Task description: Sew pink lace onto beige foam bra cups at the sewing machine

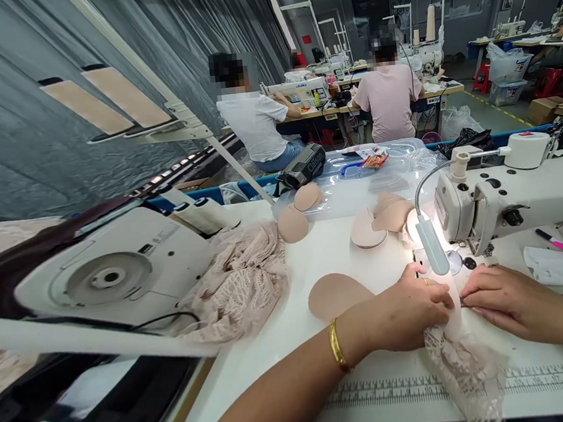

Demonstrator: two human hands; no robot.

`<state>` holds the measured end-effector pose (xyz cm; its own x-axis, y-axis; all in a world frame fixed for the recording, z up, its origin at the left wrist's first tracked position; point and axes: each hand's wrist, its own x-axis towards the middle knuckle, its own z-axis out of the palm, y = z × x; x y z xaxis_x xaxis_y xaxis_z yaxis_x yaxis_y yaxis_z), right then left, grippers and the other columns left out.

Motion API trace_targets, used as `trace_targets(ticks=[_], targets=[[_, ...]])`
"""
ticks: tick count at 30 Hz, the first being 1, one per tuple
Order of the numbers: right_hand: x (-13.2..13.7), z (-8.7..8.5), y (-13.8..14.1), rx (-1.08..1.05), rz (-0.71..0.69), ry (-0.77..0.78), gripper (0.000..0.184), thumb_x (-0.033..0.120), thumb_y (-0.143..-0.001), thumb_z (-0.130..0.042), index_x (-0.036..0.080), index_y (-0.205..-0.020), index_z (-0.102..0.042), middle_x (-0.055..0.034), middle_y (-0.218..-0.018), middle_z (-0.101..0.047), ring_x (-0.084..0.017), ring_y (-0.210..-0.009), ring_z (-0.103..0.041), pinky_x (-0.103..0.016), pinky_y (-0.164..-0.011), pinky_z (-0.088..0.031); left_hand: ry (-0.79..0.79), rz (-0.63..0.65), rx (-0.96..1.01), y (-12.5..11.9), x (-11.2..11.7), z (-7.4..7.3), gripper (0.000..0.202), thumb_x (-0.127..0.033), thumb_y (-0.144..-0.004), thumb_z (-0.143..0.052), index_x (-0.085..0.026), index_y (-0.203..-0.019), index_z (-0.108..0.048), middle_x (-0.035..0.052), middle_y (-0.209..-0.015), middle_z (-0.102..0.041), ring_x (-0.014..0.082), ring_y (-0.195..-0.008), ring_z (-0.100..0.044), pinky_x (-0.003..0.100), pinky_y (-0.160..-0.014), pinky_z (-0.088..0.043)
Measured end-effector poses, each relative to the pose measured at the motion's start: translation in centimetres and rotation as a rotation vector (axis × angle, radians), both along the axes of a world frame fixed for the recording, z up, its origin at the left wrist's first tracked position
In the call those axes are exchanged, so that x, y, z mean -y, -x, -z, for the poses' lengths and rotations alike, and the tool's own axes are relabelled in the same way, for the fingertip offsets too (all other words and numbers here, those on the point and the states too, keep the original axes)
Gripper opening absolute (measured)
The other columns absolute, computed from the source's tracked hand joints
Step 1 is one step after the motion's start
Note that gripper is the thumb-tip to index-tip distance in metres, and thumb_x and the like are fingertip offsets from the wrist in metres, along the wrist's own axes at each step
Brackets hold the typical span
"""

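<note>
My left hand (407,308) is closed over a beige lace piece (466,369) at the sewing machine (462,205); a smooth, pale part runs up between my hands. The lace end hangs over the table's front edge. On the other side, my right hand (514,297) has its fingertips pinched together at the fabric's right edge. A lit gooseneck lamp (433,245) partly hides the needle area. Beside my left forearm lies a beige bra pad (338,295), partly covered by the arm.
More beige pads (368,228) lie left of the machine head. A heap of beige lace (241,282) rests by another machine (112,276) at left. A clear plastic lid (340,191) is behind. A printed ruler (381,392) runs along the front. Two people sit further off.
</note>
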<state>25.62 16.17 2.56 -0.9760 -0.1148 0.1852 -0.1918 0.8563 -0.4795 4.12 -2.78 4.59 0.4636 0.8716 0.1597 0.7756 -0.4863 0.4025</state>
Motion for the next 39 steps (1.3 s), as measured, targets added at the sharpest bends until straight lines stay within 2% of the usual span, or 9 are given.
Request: trace_targets(ticks=[7, 11, 16, 22, 26, 32, 35, 39], targets=[[-0.3, 1.0, 0.2, -0.032, 0.02, -0.044, 0.028, 0.025, -0.107, -0.055, 0.033, -0.124, -0.076, -0.0049, -0.123, -0.077, -0.026, -0.105, -0.07, -0.043, -0.088, -0.057, 0.017, -0.041, 0.031, 0.6, -0.4, -0.1, 0.016, -0.005, -0.079, -0.066, -0.019, -0.071, -0.062, 0.0065, -0.115, -0.078, 0.0222, -0.093, -0.068, 0.045, -0.103, -0.032], [-0.5, 1.4, 0.4, -0.061, 0.035, -0.08, 0.029, 0.024, -0.107, -0.054, 0.033, -0.127, -0.074, -0.0045, -0.125, -0.077, -0.026, -0.105, -0.071, -0.043, -0.086, -0.055, -0.025, -0.047, -0.003, 1.4, -0.9, 0.2, 0.018, 0.0, -0.073, -0.06, -0.018, -0.07, -0.06, 0.0044, -0.115, -0.078, 0.0195, -0.09, -0.068, 0.044, -0.103, -0.03], [-0.5, 1.5, 0.6, -0.077, 0.025, -0.11, 0.031, 0.021, -0.108, -0.052, 0.031, -0.133, -0.069, -0.0054, -0.127, -0.075, -0.024, -0.108, -0.07, -0.041, -0.087, -0.055, -0.072, -0.081, -0.036, 2.0, -1.4, 0.5, 0.019, 0.0, -0.07, -0.058, -0.018, -0.07, -0.06, 0.0019, -0.107, -0.079, 0.0193, -0.091, -0.069, 0.041, -0.103, -0.031], [0.8, 0.5, 0.4, -0.122, -0.147, -0.052, 0.029, 0.013, -0.105, -0.051, 0.024, -0.126, -0.069, -0.0085, -0.128, -0.072, -0.025, -0.12, -0.063, -0.043, -0.097, -0.053, -0.058, -0.075, -0.124, 1.7, -1.2, 0.1, 0.023, 0.006, -0.072, -0.05, -0.017, -0.073, -0.055, -0.0033, -0.111, -0.081, 0.0142, -0.087, -0.066, 0.043, -0.105, -0.025], [1.5, -0.1, 0.3, -0.102, -0.195, -0.045, 0.033, 0.009, -0.103, -0.05, 0.022, -0.127, -0.067, -0.0078, -0.122, -0.074, -0.025, -0.118, -0.063, -0.043, -0.098, -0.053, -0.097, -0.071, -0.14, 1.7, -1.1, 0.2, 0.025, 0.007, -0.071, -0.047, -0.017, -0.075, -0.054, -0.0052, -0.106, -0.08, 0.0128, -0.083, -0.063, 0.044, -0.105, -0.024], [1.0, 0.6, 0.3, -0.141, -0.127, -0.091, 0.028, 0.011, -0.104, -0.049, 0.023, -0.122, -0.067, -0.0085, -0.121, -0.075, -0.025, -0.116, -0.065, -0.043, -0.096, -0.055, -0.2, -0.132, -0.223, 2.1, -1.6, 1.2, 0.026, 0.009, -0.071, -0.048, -0.017, -0.071, -0.052, -0.0046, -0.088, -0.075, 0.0118, -0.071, -0.055, 0.042, -0.103, -0.028], [0.5, 1.4, 0.2, -0.139, -0.073, -0.131, 0.028, 0.014, -0.105, -0.049, 0.023, -0.126, -0.065, -0.008, -0.124, -0.075, -0.025, -0.116, -0.066, -0.044, -0.096, -0.055, -0.254, -0.168, -0.261, 2.2, -2.0, 2.2, 0.024, 0.003, -0.081, -0.052, -0.019, -0.074, -0.057, -0.0032, -0.077, -0.069, 0.0144, -0.073, -0.055, 0.041, -0.103, -0.031], [0.0, 2.2, 0.2, -0.134, 0.016, -0.175, 0.026, 0.021, -0.108, -0.05, 0.026, -0.129, -0.066, -0.006, -0.126, -0.076, -0.025, -0.11, -0.07, -0.045, -0.093, -0.056, -0.301, -0.213, -0.306, 2.2, -2.6, 3.4, 0.021, -0.005, -0.092, -0.055, -0.021, -0.082, -0.064, -0.0017, -0.075, -0.066, 0.0159, -0.075, -0.055, 0.043, -0.104, -0.034]])
